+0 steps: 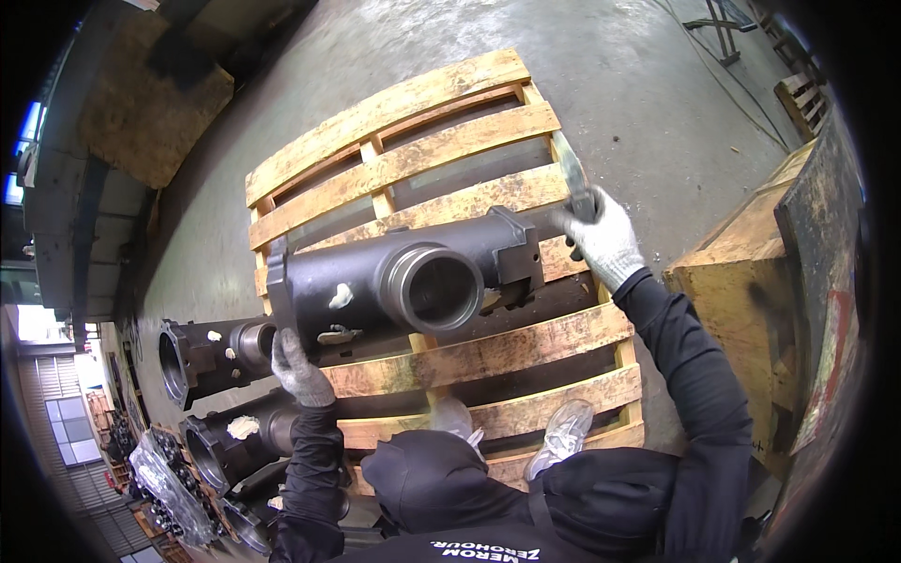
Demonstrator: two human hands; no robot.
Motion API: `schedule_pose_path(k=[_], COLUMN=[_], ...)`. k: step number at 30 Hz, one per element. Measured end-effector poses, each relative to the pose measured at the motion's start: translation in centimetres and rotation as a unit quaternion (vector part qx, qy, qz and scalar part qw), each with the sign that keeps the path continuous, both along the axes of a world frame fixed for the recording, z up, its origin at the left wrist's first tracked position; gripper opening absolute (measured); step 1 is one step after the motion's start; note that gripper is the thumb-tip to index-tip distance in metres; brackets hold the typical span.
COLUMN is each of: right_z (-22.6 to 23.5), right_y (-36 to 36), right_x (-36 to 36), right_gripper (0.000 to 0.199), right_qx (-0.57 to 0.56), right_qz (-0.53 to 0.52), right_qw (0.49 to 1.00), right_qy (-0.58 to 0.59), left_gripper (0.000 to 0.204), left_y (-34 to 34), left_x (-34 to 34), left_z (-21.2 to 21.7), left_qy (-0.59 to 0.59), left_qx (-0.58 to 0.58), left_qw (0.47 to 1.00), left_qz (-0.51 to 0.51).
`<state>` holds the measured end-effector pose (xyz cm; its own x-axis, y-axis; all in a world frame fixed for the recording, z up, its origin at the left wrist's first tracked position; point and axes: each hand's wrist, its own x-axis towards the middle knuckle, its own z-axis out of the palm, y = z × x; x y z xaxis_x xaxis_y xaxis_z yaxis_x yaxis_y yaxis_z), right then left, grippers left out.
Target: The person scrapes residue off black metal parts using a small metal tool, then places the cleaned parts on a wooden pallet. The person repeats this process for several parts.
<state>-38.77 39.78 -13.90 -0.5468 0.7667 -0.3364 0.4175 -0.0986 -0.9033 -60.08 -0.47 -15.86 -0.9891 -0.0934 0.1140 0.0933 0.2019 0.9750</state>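
The right hand (pixel 605 246) is curled closed around a tool (pixel 574 174), its grip mostly covered and its far end, beyond the fingers, too blurred to make out. The left hand (pixel 302 373) touches the cylinder's (pixel 361 272) left end; whether its fingers grip, I cannot tell. The cylinder lies between both hands' fingers, over the pallet (pixel 526 352), hiding some slats. Left of the left fingers are 3 more cylinders (pixel 208 357), partly behind the sleeve (pixel 314 460). A crate (pixel 732 300) stands right of the right fingers; below, 2 shoes (pixel 563 433) are partly covered.
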Motion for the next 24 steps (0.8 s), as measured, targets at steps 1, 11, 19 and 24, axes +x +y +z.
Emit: schedule_pose_path(k=[1, 11, 19, 24], right_z=[-2.0, -9.9, -9.7, -10.0], right_y=[0.0, -1.4, -1.9, -1.9], right_x=[0.5, -1.8, -3.1, -3.0], right_gripper=[0.033, 0.107, 0.117, 0.089], right_qx=[-0.019, -0.025, -0.078, -0.014], right_qz=[-0.016, 0.11, 0.134, 0.139], right_qw=[0.999, 0.992, 0.984, 0.977], right_qy=[-0.027, -0.06, -0.086, -0.164], left_gripper=[0.053, 0.038, 0.044, 0.048], left_y=[-0.6, -6.3, -5.9, -6.0], left_x=[0.3, 1.0, 2.2, 2.2], left_z=[-0.3, -2.4, -2.0, -2.3], left_qy=[-0.008, 0.056, -0.011, 0.209], left_qx=[0.02, -0.128, 0.044, -0.298], left_qw=[1.0, 0.989, 0.994, 0.928], left_qz=[-0.013, -0.055, -0.099, -0.085])
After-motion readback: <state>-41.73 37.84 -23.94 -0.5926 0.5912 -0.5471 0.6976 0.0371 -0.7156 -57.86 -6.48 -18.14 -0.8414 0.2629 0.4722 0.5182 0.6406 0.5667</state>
